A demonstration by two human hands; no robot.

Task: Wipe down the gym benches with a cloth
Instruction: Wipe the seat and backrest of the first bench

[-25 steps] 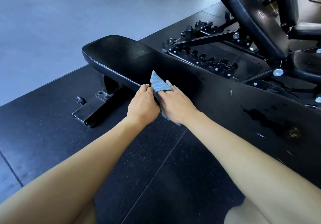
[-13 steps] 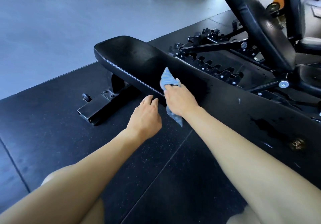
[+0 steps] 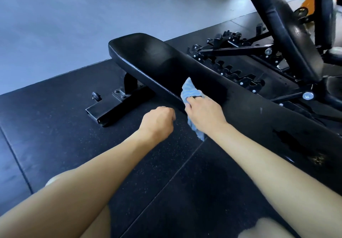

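Left hand (image 3: 157, 122) has pulled back off the bench (image 3: 148, 53), fingers curled on nothing, right hand (image 3: 203, 114) grips the blue striped cloth (image 3: 190, 91) on the bench's near edge mid-length; wiping underway, next likely a one-handed stroke along the pad.

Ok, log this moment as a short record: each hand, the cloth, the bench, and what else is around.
right hand: grips the blue cloth against the near edge of the bench pad
left hand: fingers curled, holds nothing, beside the pad, above the rubber mat
cloth: part on the pad's top, part hanging below the hand
pad: black, flat, dark blotches toward its right end
behind: second bench, backrest tilted up
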